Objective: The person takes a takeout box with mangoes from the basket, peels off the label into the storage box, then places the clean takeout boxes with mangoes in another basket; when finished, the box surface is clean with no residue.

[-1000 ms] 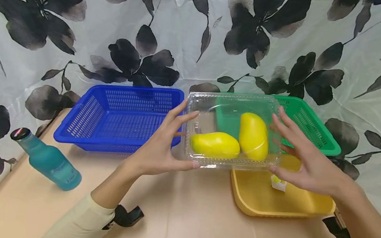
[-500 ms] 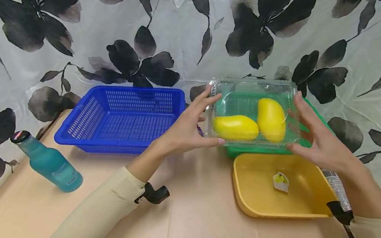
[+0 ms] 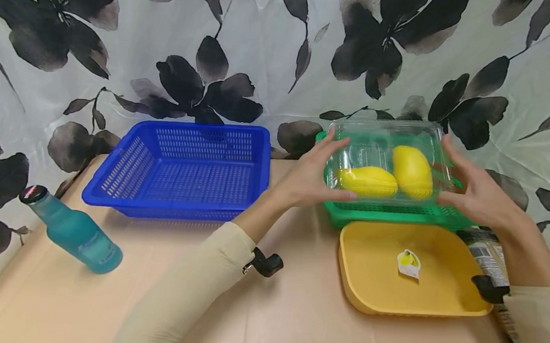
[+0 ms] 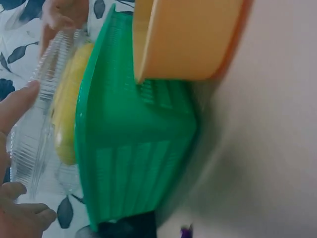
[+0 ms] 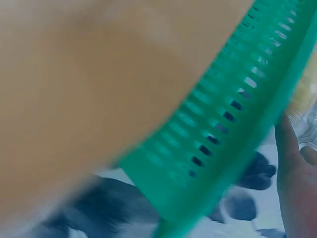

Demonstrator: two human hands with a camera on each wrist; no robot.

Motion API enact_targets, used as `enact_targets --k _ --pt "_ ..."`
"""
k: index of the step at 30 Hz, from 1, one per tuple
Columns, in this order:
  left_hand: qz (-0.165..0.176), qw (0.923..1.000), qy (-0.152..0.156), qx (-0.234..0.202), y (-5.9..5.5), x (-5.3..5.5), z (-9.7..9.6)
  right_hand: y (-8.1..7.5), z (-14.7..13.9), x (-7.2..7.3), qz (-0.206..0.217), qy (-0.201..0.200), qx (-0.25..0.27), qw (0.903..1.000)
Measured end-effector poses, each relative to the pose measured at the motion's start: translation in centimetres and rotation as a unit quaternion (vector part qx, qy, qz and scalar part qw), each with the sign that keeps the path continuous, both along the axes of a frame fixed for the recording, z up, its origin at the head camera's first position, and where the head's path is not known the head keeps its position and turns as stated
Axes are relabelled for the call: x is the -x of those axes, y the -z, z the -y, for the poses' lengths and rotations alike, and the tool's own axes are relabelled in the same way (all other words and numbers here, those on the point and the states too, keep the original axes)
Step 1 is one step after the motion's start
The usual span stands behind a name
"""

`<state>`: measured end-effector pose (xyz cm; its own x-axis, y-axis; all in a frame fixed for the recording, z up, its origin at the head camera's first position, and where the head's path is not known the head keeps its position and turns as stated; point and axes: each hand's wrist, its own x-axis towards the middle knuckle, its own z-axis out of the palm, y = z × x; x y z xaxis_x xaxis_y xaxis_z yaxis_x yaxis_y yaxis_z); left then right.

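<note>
A clear plastic clamshell box (image 3: 364, 147) with two yellow mangoes inside, one lying (image 3: 367, 181) and one more upright (image 3: 411, 172), is held between both hands over the green basket (image 3: 375, 213). My left hand (image 3: 306, 177) grips its left end, thumb at the near lower corner and fingers up the side. On the right end, my right hand (image 3: 477, 191) holds it the same way. In the left wrist view the box (image 4: 32, 144) sits right by the rim of the basket (image 4: 133, 134). The basket's floor is mostly hidden.
In front of the green basket stands a yellow tray (image 3: 421, 301) holding a small fruit-printed tag (image 3: 408, 263). A dark printed packet (image 3: 489, 258) lies under my right forearm. At left are a blue basket (image 3: 194, 186) and a teal bottle (image 3: 77, 235); a floral cloth (image 3: 287, 45) hangs behind.
Both hands have carried the clear box of mangoes to the right and farther back, from between the baskets to over the green one. The yellow tray and its tag are now uncovered.
</note>
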<state>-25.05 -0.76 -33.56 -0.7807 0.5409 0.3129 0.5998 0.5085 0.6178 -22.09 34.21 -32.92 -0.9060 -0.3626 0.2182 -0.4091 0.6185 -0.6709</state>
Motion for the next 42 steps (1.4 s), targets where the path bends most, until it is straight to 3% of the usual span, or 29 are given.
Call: enact_targets --k 6,13,18,23,27,33,39,42 --pt "0.039 0.9985 -0.005 0.038 0.9 0.7 -1.2 1.4 -1.1 0.3 0.044 0.019 -0.017 0.9987" --pt "0.063 0.9919 -0.016 0.109 1.1 1.4 -2.2 1.5 -1.4 1.0 0.113 0.010 -0.043 0.9926" --pt "0.066 0.9837 -0.032 0.164 1.7 1.8 -2.1 1.6 -0.5 2.1 0.163 -0.015 -0.084 0.9830" --pt "0.052 0.9782 -0.042 0.197 2.4 1.9 -1.6 1.6 0.5 3.1 0.183 -0.037 -0.102 0.9771" --pt "0.034 0.9773 -0.050 0.203 2.6 2.1 -1.8 1.4 0.8 3.4 0.182 -0.032 -0.132 0.9740" --pt "0.036 0.9753 -0.057 0.210 2.8 2.2 -2.2 1.3 1.0 3.6 0.167 -0.021 -0.204 0.9644" --pt "0.043 0.9781 -0.035 0.200 2.8 2.3 -1.7 0.9 1.4 3.5 0.167 -0.021 -0.222 0.9603" --pt "0.040 0.9812 -0.021 0.188 2.5 2.2 -0.9 0.4 2.1 3.3 0.148 -0.028 -0.228 0.9618"
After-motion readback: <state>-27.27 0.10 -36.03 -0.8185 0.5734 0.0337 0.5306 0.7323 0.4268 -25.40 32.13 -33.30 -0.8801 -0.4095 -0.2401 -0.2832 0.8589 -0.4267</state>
